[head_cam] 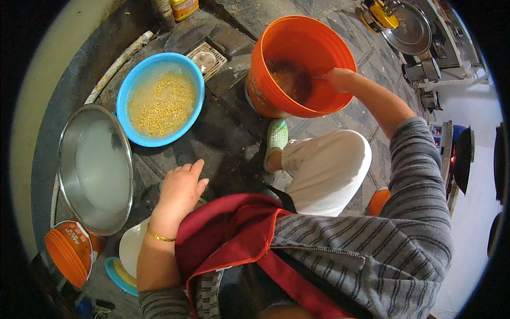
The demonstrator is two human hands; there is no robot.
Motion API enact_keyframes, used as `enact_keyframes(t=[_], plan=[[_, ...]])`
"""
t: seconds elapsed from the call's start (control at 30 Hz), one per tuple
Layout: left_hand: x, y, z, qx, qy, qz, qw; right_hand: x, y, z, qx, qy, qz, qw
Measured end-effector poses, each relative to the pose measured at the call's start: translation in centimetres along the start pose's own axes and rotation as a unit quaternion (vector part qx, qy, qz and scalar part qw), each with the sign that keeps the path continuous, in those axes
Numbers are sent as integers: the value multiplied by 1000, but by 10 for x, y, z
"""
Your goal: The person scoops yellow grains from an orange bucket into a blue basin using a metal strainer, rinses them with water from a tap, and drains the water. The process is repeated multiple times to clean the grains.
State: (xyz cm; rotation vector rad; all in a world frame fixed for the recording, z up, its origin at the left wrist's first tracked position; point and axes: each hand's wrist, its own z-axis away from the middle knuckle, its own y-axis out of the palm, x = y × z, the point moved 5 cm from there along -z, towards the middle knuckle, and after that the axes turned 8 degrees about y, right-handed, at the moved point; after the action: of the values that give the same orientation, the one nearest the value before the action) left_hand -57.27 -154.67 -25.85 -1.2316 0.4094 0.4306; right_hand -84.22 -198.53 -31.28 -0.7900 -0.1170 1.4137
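Observation:
My right hand point(338, 79) reaches into a large orange plastic bucket point(318, 40), closed on what seems to be a thin metal utensil whose far end goes into brownish contents point(289, 79). My left hand point(184, 184) holds nothing and hovers low in front of my knee, its fingers apart. Beyond it stands a blue plastic basin point(200, 95) of yellow kernels or beans point(161, 107) in cloudy liquid. To the left of that hand, a wide stainless steel basin point(129, 175) holds whitish, cloudy water point(101, 171).
A floor drain grate point(207, 60) lies between blue basin and bucket. A pipe point(119, 65) runs along the curved wall. At lower left are a smaller orange bucket point(69, 253) and another blue bowl point(119, 281). Pots point(422, 69) and a metal basin point(412, 30) stand at upper right.

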Motion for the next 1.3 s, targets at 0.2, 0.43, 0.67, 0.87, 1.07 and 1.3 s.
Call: enact_keyframes(t=[0.2,0.43,0.67,0.87,1.07,1.3], plan=[[1,4,1,-1,10,6,1000,27,13,-8,198,59,-386,899],[1,5,-1,-4,19,1,1000,30,-11,28,135,74,-619,770],[3,7,-1,8,7,-7,1000,7,-22,108,113,85,-703,697],[0,4,1,3,7,-21,1000,27,-9,181,38,92,-805,585],[0,5,6,-12,25,-29,999,51,-16,244,-54,141,-800,580],[-5,13,9,-31,35,-61,997,70,-70,268,-164,153,-792,568]])
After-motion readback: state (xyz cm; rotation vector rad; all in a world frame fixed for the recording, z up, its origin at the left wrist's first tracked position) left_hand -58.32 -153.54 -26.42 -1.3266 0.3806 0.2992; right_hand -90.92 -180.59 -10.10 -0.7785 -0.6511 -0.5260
